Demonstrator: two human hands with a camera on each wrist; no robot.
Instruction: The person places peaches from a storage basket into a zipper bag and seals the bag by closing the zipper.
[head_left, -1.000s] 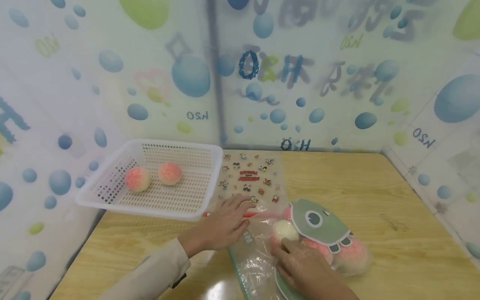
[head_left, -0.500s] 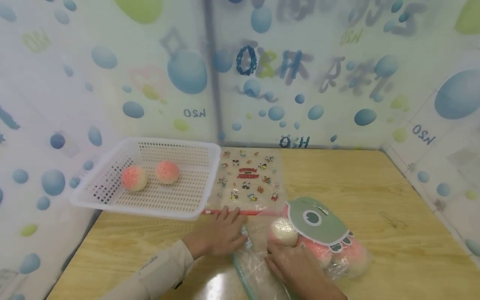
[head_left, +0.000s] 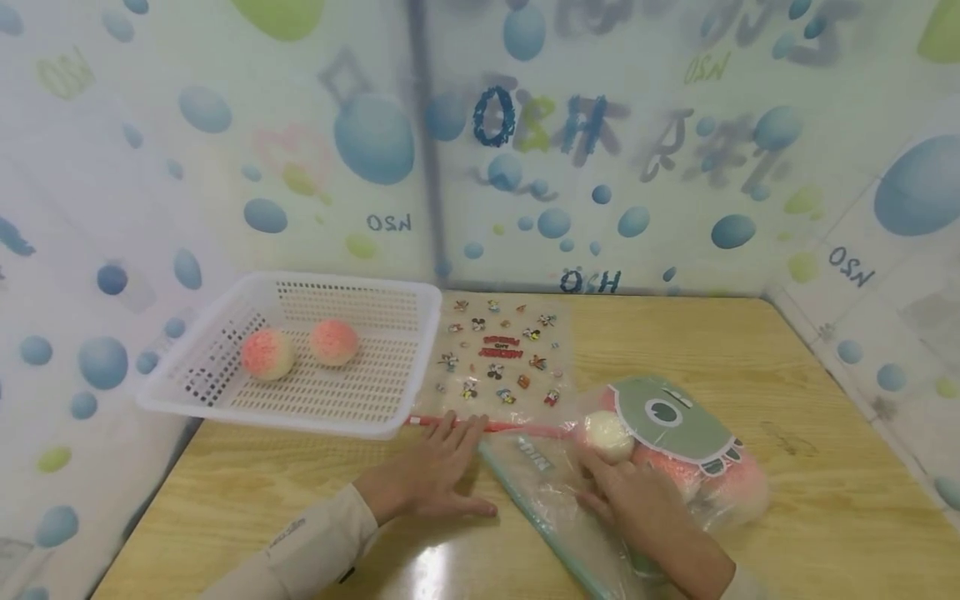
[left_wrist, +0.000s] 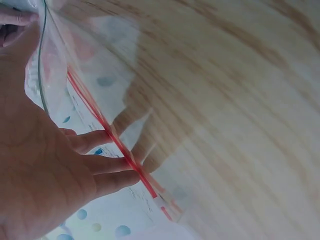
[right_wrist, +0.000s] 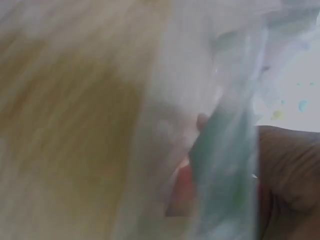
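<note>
My left hand (head_left: 431, 471) lies with straight, spread fingers at the red zip edge of a clear zip bag (head_left: 498, 354) printed with small cartoon figures; in the left wrist view its fingertips touch the red zip strip (left_wrist: 120, 145). My right hand (head_left: 637, 500) has its fingers curled on a second clear zip bag (head_left: 540, 483), gripping its plastic. That bag has a green zip edge and a green dinosaur print (head_left: 667, 417). Inside it are several pink-and-cream, peach-like balls (head_left: 609, 436). The right wrist view is blurred, and the plastic hides part of the right hand (right_wrist: 290, 175).
A white perforated plastic basket (head_left: 408, 392) stands at the back left, holding two pink-and-cream balls (head_left: 268, 354). The wooden table (head_left: 675, 333) meets bubble-patterned walls (head_left: 465, 167) at the back and sides.
The dinosaur bag has shifted right with my right hand, drawing its green edge away from my left hand. My left hand moved down and left to the printed bag's red edge, thumb spread.
</note>
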